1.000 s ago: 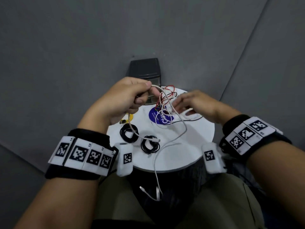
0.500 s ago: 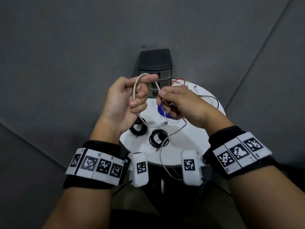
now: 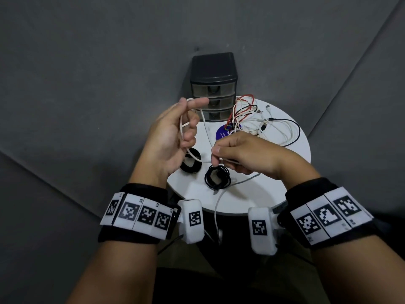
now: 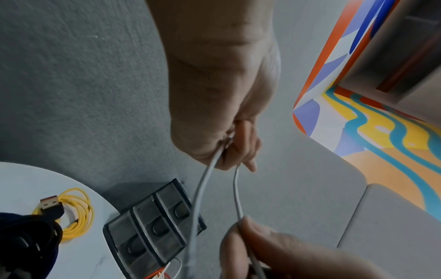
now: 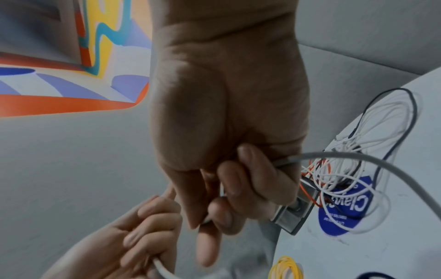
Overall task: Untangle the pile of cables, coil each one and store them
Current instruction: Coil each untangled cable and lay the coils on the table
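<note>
Left hand (image 3: pixel 169 137) is raised above the round white table (image 3: pixel 258 200), palm toward the camera, fingers curled around a loop of white cable (image 3: pixel 206 130) that passes over the index finger. Right hand (image 3: pixel 245 154) pinches the same white cable between thumb and forefinger just above the table, remaining fingers curled; the cable's free length trails off the near table edge. Two coiled black cables (image 3: pixel 217 177) lie on the table below the hands. A coiled yellow cable (image 4: pixel 76 215) lies on the table, seen from the left wrist. A tangle of white, red and black cables (image 3: pixel 258 119) remains at the far side, beside a dark three-drawer organizer (image 3: pixel 213 84), drawers closed.
</note>
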Available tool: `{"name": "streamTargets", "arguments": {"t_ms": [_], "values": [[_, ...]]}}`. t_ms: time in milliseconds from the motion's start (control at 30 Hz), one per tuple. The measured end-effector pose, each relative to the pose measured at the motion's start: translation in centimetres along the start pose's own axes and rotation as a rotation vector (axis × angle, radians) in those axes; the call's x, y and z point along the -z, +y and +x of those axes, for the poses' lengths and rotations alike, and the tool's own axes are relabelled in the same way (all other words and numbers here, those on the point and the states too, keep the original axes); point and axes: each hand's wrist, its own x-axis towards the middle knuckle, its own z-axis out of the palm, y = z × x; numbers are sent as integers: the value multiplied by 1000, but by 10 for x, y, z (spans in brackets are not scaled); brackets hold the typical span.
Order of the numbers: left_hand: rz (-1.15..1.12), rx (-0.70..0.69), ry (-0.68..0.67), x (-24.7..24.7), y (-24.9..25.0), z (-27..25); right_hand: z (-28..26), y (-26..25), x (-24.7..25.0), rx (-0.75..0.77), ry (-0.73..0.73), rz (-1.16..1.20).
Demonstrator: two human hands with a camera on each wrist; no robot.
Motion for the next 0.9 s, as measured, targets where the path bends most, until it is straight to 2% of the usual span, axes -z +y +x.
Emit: {"name": "streamTargets", "arguments": {"t_ms": [233,367,467,600,667,767,900], "values": [[-152,54,-23,1,-10,5,5,3,-4,-24,-61,-48],[-34,-22,60,-3,-16,9,5,2,-6,-13,-124,-58],[29,-23,110,-10,-19,12,4,-1,-9,-14,-195,-103],[158,-2,101,-20,-29,12,-1,-16,-4,52,-216,-159],[259,16,53,-19,-35,10,-4,-22,7,110,-137,-130],[302,17,-96,-19,-36,4,-9,-28,26,199,41,-169],[338,79,-204,-23,-30,1,-6,-16,42,268,340,-118]]}}
